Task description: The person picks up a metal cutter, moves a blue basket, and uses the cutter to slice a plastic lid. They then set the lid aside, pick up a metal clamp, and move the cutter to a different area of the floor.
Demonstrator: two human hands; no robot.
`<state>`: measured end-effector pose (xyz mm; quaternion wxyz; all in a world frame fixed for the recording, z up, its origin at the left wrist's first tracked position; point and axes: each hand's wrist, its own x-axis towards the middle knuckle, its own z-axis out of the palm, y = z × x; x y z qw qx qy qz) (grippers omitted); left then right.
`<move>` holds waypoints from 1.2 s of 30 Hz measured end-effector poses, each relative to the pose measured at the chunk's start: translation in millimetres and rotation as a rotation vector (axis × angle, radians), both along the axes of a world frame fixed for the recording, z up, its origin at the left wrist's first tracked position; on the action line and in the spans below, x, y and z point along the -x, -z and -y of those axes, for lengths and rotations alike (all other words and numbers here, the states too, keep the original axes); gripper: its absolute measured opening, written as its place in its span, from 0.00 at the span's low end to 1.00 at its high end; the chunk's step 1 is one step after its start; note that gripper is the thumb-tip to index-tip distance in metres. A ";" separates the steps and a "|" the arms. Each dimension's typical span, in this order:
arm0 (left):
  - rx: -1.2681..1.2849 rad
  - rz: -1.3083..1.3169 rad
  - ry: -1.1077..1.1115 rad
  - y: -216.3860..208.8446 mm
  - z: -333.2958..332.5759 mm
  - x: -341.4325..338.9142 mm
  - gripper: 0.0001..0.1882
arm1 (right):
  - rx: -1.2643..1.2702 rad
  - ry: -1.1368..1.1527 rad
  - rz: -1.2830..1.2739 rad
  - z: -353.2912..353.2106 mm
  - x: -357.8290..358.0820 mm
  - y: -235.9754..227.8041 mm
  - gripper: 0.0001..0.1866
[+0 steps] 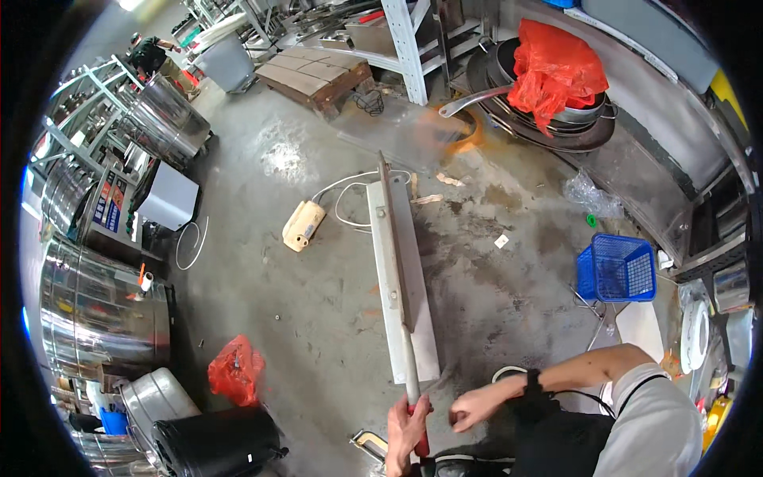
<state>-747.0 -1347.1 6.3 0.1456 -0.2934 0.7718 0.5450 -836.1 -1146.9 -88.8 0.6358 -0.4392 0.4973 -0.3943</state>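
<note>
Left grip (407, 429) clasps a red-handled metal rod (411, 374); the right grip (475, 407), loosely curled with nothing visible in it, hangs just beside.
From the nearer left grip, the rod points lengthwise away from the person toward a narrow grey metal bar (395, 254) over a long pale panel (421, 334) on the floor (318, 318); a blue lattice plastic basket (587, 276) right of them shows no contents.
</note>
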 end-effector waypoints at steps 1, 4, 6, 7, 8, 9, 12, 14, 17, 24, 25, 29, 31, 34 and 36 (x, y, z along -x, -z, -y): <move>-0.061 -0.030 -0.033 -15.1 2.8 -0.3 0.19 | -0.003 0.005 -0.004 -14.8 6.9 -2.1 0.21; -0.213 0.077 -0.103 -91.1 9.6 16.5 0.17 | -0.134 0.089 -0.064 -42.0 25.5 -17.4 0.23; -0.190 0.127 -0.103 -128.6 20.6 23.9 0.17 | -0.356 0.286 -0.046 -52.3 35.9 -48.9 0.22; -0.197 0.145 -0.094 -143.0 26.3 29.9 0.15 | -0.363 0.331 -0.065 -54.4 37.4 -47.1 0.22; -0.185 0.126 -0.070 -152.3 31.1 30.5 0.14 | -0.358 0.336 -0.059 -56.4 34.3 -40.7 0.22; -0.144 0.125 -0.036 -161.9 31.7 32.4 0.14 | -0.317 0.406 -0.061 -55.8 32.2 -36.9 0.21; -0.035 0.171 0.072 -175.8 27.8 26.3 0.16 | -0.213 0.553 -0.027 -58.7 32.1 -40.3 0.21; -0.058 0.103 0.090 -185.7 10.2 14.2 0.11 | -0.154 0.625 0.009 -57.3 39.9 -52.3 0.21; -0.043 0.012 -0.077 -157.9 -3.0 -24.1 0.10 | -0.115 0.822 0.014 -42.3 71.4 -80.2 0.21; -0.006 0.064 -0.171 -157.1 -9.3 -97.9 0.15 | 0.119 1.097 -0.219 21.7 175.7 -68.7 0.25; -0.001 0.122 -0.185 -165.2 -9.8 -103.9 0.14 | 0.113 1.140 -0.333 38.2 197.7 -77.0 0.33; 0.055 -0.060 -0.207 -94.8 -10.4 -196.2 0.07 | -0.135 1.075 -0.580 65.1 245.6 -70.6 0.39; -0.055 -0.046 -0.274 -62.3 -4.8 -230.2 0.06 | -0.172 0.954 -0.791 65.9 246.6 -29.1 0.38; -0.063 0.244 -0.011 -32.3 -7.2 -274.4 0.20 | -0.247 0.861 -0.781 90.2 211.6 -57.9 0.37; -0.077 0.188 -0.106 -44.4 -15.1 -261.1 0.17 | -0.236 0.947 -0.793 87.9 193.0 -53.1 0.36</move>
